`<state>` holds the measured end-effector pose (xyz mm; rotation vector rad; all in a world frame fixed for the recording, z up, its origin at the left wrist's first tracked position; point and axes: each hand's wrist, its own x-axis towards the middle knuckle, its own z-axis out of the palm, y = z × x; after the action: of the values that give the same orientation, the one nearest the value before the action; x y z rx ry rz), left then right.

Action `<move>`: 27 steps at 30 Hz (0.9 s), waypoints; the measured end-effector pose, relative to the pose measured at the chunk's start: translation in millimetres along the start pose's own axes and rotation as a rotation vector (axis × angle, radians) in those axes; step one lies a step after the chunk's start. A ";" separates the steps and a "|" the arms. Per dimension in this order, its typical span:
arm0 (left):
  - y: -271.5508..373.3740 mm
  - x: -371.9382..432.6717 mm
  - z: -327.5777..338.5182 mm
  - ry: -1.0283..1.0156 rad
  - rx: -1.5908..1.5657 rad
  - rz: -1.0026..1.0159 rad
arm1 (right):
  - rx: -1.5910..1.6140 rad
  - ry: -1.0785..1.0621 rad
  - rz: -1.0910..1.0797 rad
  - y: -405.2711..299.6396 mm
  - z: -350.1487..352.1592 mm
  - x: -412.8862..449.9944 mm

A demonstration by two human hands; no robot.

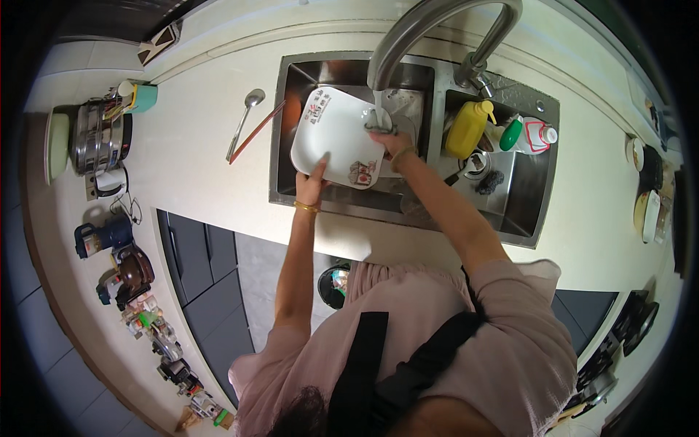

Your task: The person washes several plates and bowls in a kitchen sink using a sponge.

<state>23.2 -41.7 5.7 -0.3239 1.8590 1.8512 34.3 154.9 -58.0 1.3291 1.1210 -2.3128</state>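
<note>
My left hand (311, 184) grips the lower left edge of a white square plate (336, 143), its thumb on the upper face. The plate is tilted over the left basin (407, 98) of a steel sink and bears printed writing and a small picture. My right hand (397, 143) holds a dark greenish scouring pad or cloth (381, 129) at the plate's right edge. Water (378, 101) runs onto it from the curved steel faucet (390, 49) above. An orange-brown round thing (292, 109), partly hidden by the plate, is at the basin's left wall.
In the right basin stand a yellow pump bottle (467, 131) and a clear bottle with a white cap (535, 135); a black scrubber (490, 183) lies below them. A metal spoon (246, 117) and reddish chopsticks (256, 133) lie left of the sink. Stacked steel pots (98, 136) stand farther left.
</note>
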 end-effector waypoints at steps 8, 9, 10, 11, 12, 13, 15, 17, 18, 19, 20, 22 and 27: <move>-33.9 -7.7 20.1 0.081 -0.088 0.086 | -0.244 0.025 -0.051 17.9 -7.9 -7.7; -33.0 -3.6 18.2 0.076 -0.084 0.090 | -0.237 0.026 -0.056 7.5 -10.0 -4.0; -35.0 0.5 16.2 0.082 -0.151 0.130 | -0.516 0.109 -0.222 -1.6 -11.3 1.2; -37.4 3.4 14.2 0.087 -0.218 0.171 | -0.794 0.194 -0.390 -6.4 -11.7 3.5; -37.3 4.0 15.9 0.088 -0.220 0.170 | -0.797 0.194 -0.389 -7.6 -11.5 1.9; -37.1 4.7 17.8 0.089 -0.188 0.209 | -0.871 0.150 -0.444 -7.1 -10.6 -0.7; -39.7 6.8 19.0 0.093 -0.156 0.249 | -0.945 0.103 -0.500 -2.2 -6.5 -8.3; -46.2 9.7 19.4 0.081 -0.141 0.215 | -1.294 0.088 -1.036 8.3 -0.4 -19.2; -46.8 10.4 23.7 0.073 -0.141 0.214 | -1.293 0.097 -1.034 16.2 1.5 -22.6; -46.4 9.6 27.2 0.084 -0.136 0.198 | -1.200 -0.104 -1.020 26.7 5.4 -25.5; -45.4 8.6 29.3 0.096 -0.130 0.183 | -1.100 -0.301 -0.999 34.2 6.7 -27.2; -45.1 6.1 28.9 0.101 -0.162 0.151 | -1.104 -0.346 -0.963 39.8 5.9 -31.8; -40.6 -4.0 46.8 0.043 -0.040 0.132 | -0.963 -0.099 -1.065 22.9 4.4 8.8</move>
<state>55.0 1.6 -25.5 -0.2622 1.9159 1.9855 39.2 137.6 -75.2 0.2138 2.8253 -1.6775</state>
